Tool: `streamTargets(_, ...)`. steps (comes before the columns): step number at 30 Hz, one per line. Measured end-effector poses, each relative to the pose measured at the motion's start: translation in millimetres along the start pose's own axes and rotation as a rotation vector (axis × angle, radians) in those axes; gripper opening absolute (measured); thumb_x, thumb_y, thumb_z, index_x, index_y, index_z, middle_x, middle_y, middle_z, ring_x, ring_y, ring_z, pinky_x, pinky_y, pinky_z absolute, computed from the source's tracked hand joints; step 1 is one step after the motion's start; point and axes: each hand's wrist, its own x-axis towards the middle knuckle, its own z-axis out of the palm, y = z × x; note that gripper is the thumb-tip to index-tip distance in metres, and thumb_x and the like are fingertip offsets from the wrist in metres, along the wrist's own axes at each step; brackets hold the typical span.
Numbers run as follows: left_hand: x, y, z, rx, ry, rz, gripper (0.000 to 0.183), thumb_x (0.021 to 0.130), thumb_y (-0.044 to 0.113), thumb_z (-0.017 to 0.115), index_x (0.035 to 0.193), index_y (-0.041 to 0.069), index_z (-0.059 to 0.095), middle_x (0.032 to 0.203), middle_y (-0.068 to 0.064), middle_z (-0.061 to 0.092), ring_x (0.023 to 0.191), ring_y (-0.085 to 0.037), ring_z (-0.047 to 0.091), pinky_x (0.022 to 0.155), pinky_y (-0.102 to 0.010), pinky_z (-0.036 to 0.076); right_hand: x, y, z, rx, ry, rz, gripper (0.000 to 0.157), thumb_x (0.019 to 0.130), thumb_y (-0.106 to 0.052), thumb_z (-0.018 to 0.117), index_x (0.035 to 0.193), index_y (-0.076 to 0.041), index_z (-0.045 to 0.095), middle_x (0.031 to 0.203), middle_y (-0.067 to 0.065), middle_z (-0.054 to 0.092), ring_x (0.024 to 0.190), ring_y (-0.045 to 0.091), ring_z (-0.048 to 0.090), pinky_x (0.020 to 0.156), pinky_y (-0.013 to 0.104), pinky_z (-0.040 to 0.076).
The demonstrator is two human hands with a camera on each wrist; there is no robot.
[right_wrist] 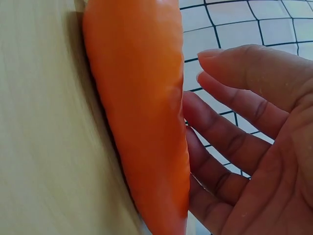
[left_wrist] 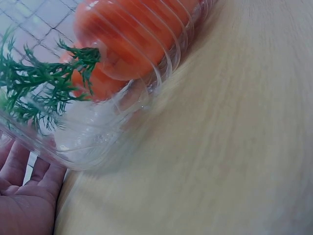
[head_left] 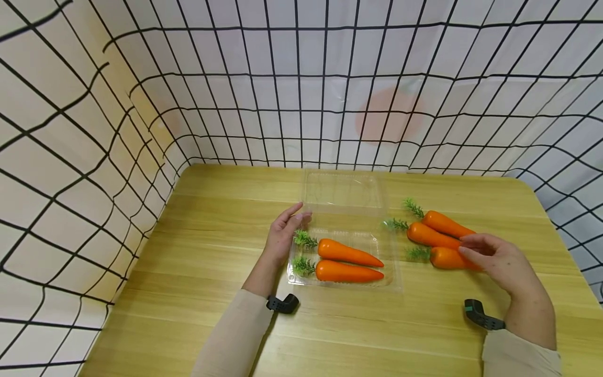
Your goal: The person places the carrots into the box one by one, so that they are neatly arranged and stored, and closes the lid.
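- Left hand [head_left: 281, 235]: fingers extended and relaxed, at the left side of the clear container [head_left: 365, 237], gripping nothing; contact is unclear.
- Right hand [head_left: 501, 262]: fingers loosely bent, thumb apart, at the nearest loose carrot [head_left: 445, 257], not closed around it.
- Two packed carrots [head_left: 349, 271] lie inside the container, green tops left.
- Two farther loose carrots [head_left: 431, 234] lie beyond the nearest one, right of the container.

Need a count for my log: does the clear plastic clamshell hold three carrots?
No, two carrots lie in the clear plastic clamshell; the other three lie outside, to its right.
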Motion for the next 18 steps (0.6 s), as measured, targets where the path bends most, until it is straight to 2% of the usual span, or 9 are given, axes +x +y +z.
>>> streamTargets(2,0.2,-0.4,-0.3,0.003,-0.003,0.001,0.045,0.107,0.02,0.051,0.151,0.009,0.049,0.14,-0.021,0.063,0.131,-0.036,0.06,0.118,-0.049,0.039,0.3,-1.4,-0.3,-0.031,-0.014,0.019,0.061,0.097,-0.055,0.062,0.137,-0.01,0.058,0.116,-0.029,0.054,0.104,-0.012,0.041,0.077,0.013,0.041)
streamTargets(4,0.3,-0.7,-0.4,0.011,-0.003,0.0,0.046,0.107,0.021,0.051,0.151,0.009,0.048,0.14,-0.02,0.064,0.131,-0.035,0.06,0.118,-0.049,0.039,0.2,-2.9,-0.5,-0.05,-0.029,0.037,0.064,0.096,-0.058,0.061,0.138,-0.01,0.058,0.129,-0.014,0.056,0.11,-0.002,0.043,0.079,0.017,0.041)
streamTargets(8,0.5,-1.1,-0.5,0.011,-0.004,0.002,0.046,0.107,0.021,0.052,0.151,0.008,0.048,0.139,-0.02,0.064,0.131,-0.034,0.061,0.118,-0.049,0.039,-1.7,-6.3,-1.2,-0.087,-0.058,0.053,0.067,0.096,-0.061,0.059,0.139,-0.011,0.057,0.149,0.014,0.048,0.12,0.02,0.044,0.083,0.025,0.038)
streamTargets(15,0.3,-0.3,-0.1,0.002,0.003,0.004,0.043,0.107,0.02,0.052,0.149,0.011,0.051,0.139,-0.02,0.064,0.13,-0.035,0.061,0.117,-0.047,0.041,-7.7,-9.9,-3.8,-0.145,-0.135,0.026,0.069,0.095,-0.06,0.063,0.143,-0.01,0.056,0.156,0.026,0.04,0.131,0.042,0.04,0.089,0.039,0.039)
streamTargets(17,0.0,0.5,0.1,-0.002,0.005,0.004,0.042,0.107,0.02,0.052,0.149,0.012,0.052,0.139,-0.021,0.064,0.13,-0.035,0.061,0.115,-0.045,0.041,-8.9,-10.4,-4.1,-0.157,-0.15,0.012,0.071,0.094,-0.059,0.065,0.144,-0.011,0.054,0.157,0.026,0.039,0.131,0.042,0.041,0.089,0.036,0.04)
streamTargets(18,-0.1,1.0,0.2,-0.001,0.006,0.003,0.043,0.107,0.02,0.052,0.149,0.012,0.052,0.139,-0.021,0.063,0.13,-0.035,0.061,0.115,-0.045,0.042,-9.3,-10.4,-4.0,-0.156,-0.156,0.006,0.07,0.093,-0.057,0.067,0.145,-0.011,0.054,0.156,0.025,0.042,0.13,0.037,0.045,0.089,0.033,0.042)
